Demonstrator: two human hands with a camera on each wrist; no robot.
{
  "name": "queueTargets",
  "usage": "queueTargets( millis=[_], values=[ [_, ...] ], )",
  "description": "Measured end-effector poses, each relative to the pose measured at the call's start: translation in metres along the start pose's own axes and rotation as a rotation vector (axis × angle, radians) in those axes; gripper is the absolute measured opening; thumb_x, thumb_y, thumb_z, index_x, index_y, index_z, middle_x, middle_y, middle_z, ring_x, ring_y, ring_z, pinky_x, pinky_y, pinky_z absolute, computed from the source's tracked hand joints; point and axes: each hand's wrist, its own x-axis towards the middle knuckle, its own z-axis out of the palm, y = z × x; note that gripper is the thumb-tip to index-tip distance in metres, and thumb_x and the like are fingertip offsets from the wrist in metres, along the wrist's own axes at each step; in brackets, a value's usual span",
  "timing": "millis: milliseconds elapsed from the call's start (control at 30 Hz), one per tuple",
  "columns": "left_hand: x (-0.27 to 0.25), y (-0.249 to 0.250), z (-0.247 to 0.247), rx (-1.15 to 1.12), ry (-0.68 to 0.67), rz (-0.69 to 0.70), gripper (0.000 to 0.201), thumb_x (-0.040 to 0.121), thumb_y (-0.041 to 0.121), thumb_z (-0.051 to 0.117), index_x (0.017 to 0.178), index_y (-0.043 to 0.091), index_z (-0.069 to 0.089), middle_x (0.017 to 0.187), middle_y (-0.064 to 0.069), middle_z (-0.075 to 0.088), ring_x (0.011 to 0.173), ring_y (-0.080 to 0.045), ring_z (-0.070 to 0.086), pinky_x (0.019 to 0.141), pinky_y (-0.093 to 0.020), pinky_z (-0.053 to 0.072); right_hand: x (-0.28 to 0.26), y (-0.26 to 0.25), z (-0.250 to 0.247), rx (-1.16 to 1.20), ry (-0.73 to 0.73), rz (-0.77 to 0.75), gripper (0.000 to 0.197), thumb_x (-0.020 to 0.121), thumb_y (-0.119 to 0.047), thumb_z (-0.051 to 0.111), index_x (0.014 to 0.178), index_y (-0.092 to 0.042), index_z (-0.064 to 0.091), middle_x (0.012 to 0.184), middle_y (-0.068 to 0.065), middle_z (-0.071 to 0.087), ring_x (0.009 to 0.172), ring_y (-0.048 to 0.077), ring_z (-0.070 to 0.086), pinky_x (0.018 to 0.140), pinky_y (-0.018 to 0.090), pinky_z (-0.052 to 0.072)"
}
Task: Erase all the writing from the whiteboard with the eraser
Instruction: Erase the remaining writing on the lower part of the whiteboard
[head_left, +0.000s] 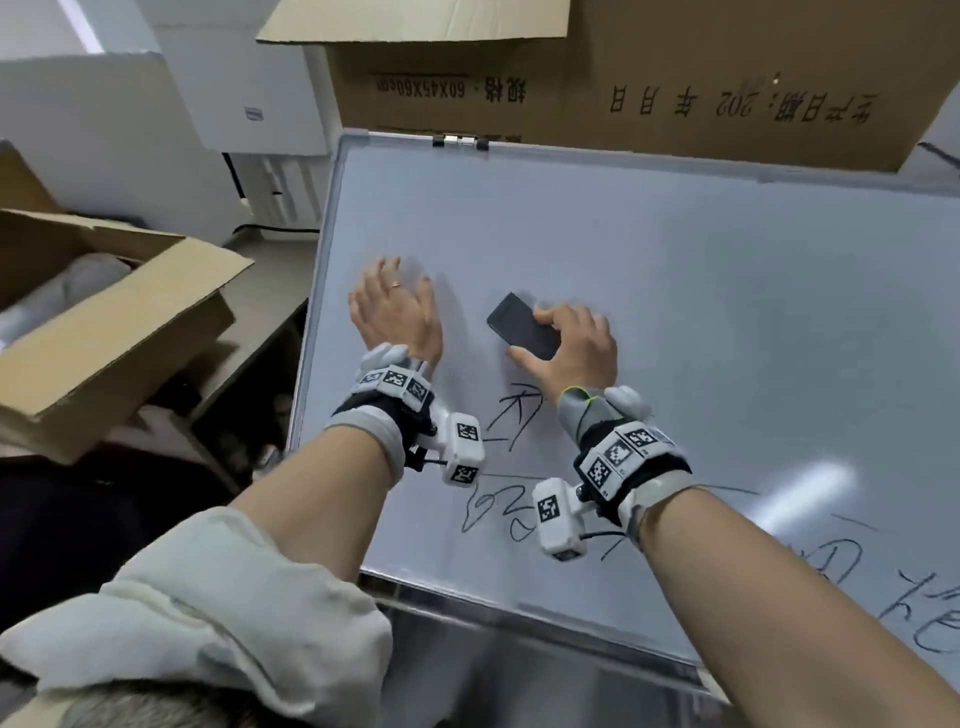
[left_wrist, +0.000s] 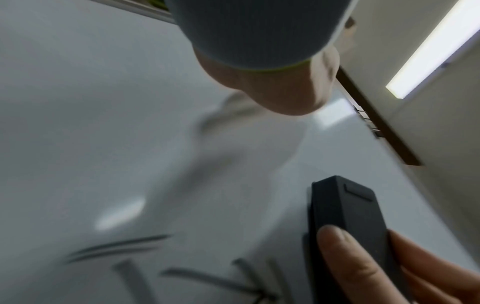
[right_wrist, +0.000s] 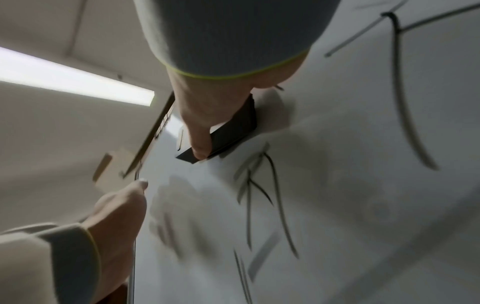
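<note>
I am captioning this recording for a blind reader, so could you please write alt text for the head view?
The right hand grips a black eraser against a whiteboard, above black handwriting not yet erased. The left hand lies open and flat on the board beside it; cardboard boxes stand behind.

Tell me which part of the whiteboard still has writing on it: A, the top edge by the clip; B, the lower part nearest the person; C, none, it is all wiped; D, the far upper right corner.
B: the black writing lies on the lower part of the whiteboard, nearer the person than the eraser gripped by the right hand.
</note>
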Motion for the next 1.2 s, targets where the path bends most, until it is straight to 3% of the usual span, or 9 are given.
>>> queueTargets(
  millis=[200,300,400,533,600,800,900,1000,1200],
  values=[
    [-0.11,-0.066,-0.007,0.089,-0.091,-0.432,0.053,0.097,0.04,0.049,0.139,0.009,0.047,0.147,-0.013,0.045,0.138,-0.03,0.035,0.116,-0.046,0.021,-0.085,-0.001,0.032,-0.111,-0.236,-0.198,0.05,0.062,-0.053,0.078,0.105,-0.031,0.064,0.1,-0.004,0.063,0.092,0.028,0.054,0.078,0.04,0.04],
    [-0.143,-0.085,-0.011,0.016,-0.182,-0.547,0.061,0.097,0.039,0.05,0.15,0.014,0.033,0.158,-0.012,0.027,0.144,-0.032,0.024,0.116,-0.046,0.019,-0.1,0.0,0.033,-0.133,-0.279,-0.186,0.05,0.062,-0.054,0.077,0.105,-0.032,0.064,0.102,-0.006,0.063,0.095,0.025,0.053,0.079,0.038,0.037],
    [-0.156,-0.095,-0.015,-0.022,-0.294,-0.535,0.073,0.097,0.045,0.051,0.156,0.02,0.017,0.164,-0.01,0.009,0.148,-0.032,0.01,0.118,-0.045,0.014,-0.084,-0.004,0.018,-0.107,-0.25,-0.134,0.051,0.066,-0.051,0.077,0.11,-0.03,0.062,0.108,-0.005,0.062,0.1,0.025,0.051,0.082,0.036,0.034],
    [-0.152,-0.1,-0.017,-0.058,-0.307,-0.539,0.081,0.093,0.049,0.057,0.157,0.02,0.016,0.164,-0.01,0.006,0.149,-0.032,0.007,0.119,-0.045,0.011,-0.048,-0.007,-0.002,-0.062,0.006,-0.009,0.054,0.066,-0.045,0.081,0.111,-0.025,0.061,0.11,0.001,0.062,0.103,0.026,0.052,0.083,0.035,0.035],
    [-0.151,-0.103,-0.016,-0.08,-0.293,-0.543,0.082,0.092,0.048,0.06,0.156,0.019,0.019,0.164,-0.01,0.009,0.149,-0.033,0.008,0.119,-0.044,0.011,-0.043,-0.003,0.0,-0.088,0.035,0.028,0.054,0.065,-0.045,0.08,0.111,-0.026,0.061,0.11,0.001,0.062,0.105,0.028,0.052,0.083,0.036,0.035],
    [-0.153,-0.108,-0.015,-0.09,-0.241,-0.516,0.08,0.089,0.05,0.062,0.154,0.021,0.026,0.161,-0.008,0.015,0.146,-0.031,0.013,0.117,-0.043,0.017,-0.115,-0.016,0.043,-0.237,-0.208,-0.203,0.054,0.062,-0.049,0.081,0.106,-0.025,0.063,0.1,0.002,0.063,0.089,0.029,0.054,0.074,0.038,0.04],
    [-0.154,-0.116,-0.017,-0.091,-0.227,-0.516,0.068,0.093,0.05,0.055,0.152,0.026,0.031,0.16,-0.004,0.02,0.144,-0.029,0.018,0.114,-0.045,0.022,-0.159,-0.021,0.062,-0.285,-0.28,-0.258,0.055,0.06,-0.052,0.082,0.103,-0.024,0.063,0.098,0.001,0.063,0.085,0.028,0.053,0.071,0.037,0.04],
    [-0.15,-0.127,-0.023,-0.051,-0.243,-0.484,0.054,0.098,0.048,0.046,0.149,0.029,0.037,0.158,-0.002,0.025,0.14,-0.028,0.025,0.111,-0.051,0.025,-0.162,-0.023,0.06,-0.305,-0.291,-0.279,0.053,0.062,-0.053,0.08,0.104,-0.025,0.063,0.097,0.001,0.064,0.084,0.028,0.054,0.072,0.037,0.039],
    [-0.149,-0.126,-0.027,-0.067,-0.275,-0.453,0.065,0.088,0.049,0.063,0.144,0.024,0.041,0.153,-0.008,0.028,0.137,-0.031,0.028,0.109,-0.049,0.03,-0.106,-0.013,0.024,-0.163,-0.037,0.071,0.053,0.063,-0.044,0.082,0.109,-0.025,0.062,0.105,-0.001,0.063,0.099,0.027,0.053,0.082,0.033,0.035]
  ],
)
